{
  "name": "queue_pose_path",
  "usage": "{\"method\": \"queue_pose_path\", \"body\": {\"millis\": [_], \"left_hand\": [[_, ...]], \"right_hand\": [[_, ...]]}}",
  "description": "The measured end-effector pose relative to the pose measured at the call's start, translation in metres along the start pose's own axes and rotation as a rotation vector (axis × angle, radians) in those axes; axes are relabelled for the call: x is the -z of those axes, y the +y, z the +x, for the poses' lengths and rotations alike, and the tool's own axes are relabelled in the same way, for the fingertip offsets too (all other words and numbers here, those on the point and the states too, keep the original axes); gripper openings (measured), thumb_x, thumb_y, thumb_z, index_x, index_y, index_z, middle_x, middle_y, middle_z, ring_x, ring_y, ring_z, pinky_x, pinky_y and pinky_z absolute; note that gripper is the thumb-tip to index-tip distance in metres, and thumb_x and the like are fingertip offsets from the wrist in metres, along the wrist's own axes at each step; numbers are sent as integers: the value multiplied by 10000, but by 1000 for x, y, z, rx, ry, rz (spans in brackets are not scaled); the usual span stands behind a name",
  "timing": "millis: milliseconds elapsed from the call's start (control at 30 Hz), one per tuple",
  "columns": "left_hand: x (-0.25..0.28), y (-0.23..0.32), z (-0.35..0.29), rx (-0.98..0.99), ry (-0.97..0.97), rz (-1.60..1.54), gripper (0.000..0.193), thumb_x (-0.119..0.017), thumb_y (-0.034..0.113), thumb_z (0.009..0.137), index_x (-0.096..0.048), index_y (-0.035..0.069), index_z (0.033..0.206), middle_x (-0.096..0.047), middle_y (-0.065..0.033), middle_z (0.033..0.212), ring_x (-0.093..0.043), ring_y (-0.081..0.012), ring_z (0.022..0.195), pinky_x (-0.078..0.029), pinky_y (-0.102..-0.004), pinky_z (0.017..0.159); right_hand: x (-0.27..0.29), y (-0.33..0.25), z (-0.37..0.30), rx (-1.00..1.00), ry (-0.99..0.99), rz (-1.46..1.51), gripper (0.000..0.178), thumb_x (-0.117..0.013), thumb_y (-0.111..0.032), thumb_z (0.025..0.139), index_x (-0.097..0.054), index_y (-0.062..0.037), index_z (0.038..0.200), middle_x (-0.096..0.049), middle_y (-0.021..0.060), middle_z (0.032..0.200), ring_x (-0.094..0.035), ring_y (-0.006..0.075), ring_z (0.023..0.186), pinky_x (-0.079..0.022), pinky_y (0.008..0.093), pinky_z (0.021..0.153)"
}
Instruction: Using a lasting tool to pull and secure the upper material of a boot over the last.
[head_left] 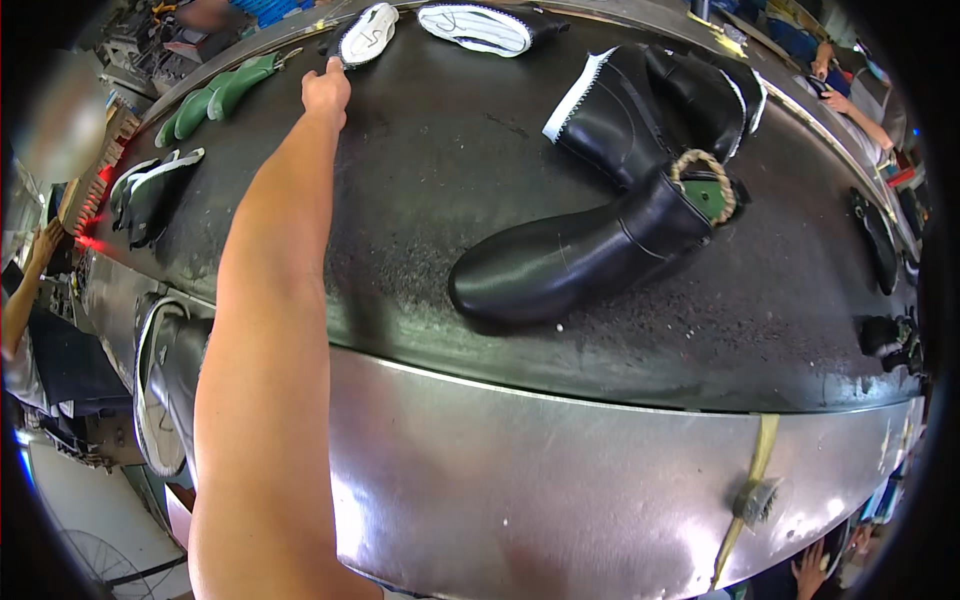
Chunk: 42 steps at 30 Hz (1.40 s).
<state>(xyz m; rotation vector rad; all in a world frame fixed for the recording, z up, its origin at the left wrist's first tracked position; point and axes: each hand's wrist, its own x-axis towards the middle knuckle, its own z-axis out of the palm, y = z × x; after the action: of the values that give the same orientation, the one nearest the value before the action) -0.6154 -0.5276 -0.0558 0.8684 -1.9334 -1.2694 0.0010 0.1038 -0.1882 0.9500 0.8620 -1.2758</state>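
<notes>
My left arm stretches across the dark belt, and my left hand [326,95] is closed at the near end of a black shoe with a white underside [368,36]. The fingertips are partly hidden there. A second shoe with a white underside [476,29] lies on its side to the right. Nearer, a glossy black boot [560,262] lies with its toe to the left, a green last and a rope loop [716,160] showing at its opening. Behind it are black boots with white edging [610,115]. My right hand is out of view.
Green lasts [215,100] and a black-and-white boot piece [160,190] lie at the far left. A steel ledge [560,470] borders the belt, with a brush [756,500] on it. Another boot [165,390] stands left of my arm. Co-workers' hands show around the edges.
</notes>
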Motion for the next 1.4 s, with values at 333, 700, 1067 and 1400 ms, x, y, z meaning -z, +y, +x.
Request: {"method": "queue_pose_path", "body": {"millis": [333,700,1067,1400], "left_hand": [[-36,4,32,113,-24,148,663,-658,506,952,-619,-47,1315,-710,-150,957,-649,-249,623,-496,-402,529],[59,7,39,-46,-487,474,524,-819,429,838,-746,-22,1093,-748,-173,995,-685,-266,977,-526,-440,894],[121,68,-120,-298,-467,957,542,-815,414,867,-727,-41,1147,-759,-150,1068,-753,-227,916,-589,-402,773],[361,88,-364,86,-943,-134,701,-832,373,863,-593,-126,1294,-734,-167,1083,-726,-200,879,-590,-344,771]], "right_hand": [[-21,-10,21,-22,-58,74,519,-500,-495,1058,-732,-42,962,-704,86,770,-654,223,631,-539,354,574],[-26,-4,-15,16,-111,-15,540,-480,-510,1062,-734,-42,970,-707,81,779,-659,222,642,-540,354,580],[-35,58,-31,276,-83,-308,610,-477,-579,1039,-744,-32,996,-709,72,771,-664,218,619,-530,367,540],[0,146,32,395,-203,-240,727,-587,-666,925,-683,39,1074,-721,134,908,-720,321,782,-559,406,710]]}}
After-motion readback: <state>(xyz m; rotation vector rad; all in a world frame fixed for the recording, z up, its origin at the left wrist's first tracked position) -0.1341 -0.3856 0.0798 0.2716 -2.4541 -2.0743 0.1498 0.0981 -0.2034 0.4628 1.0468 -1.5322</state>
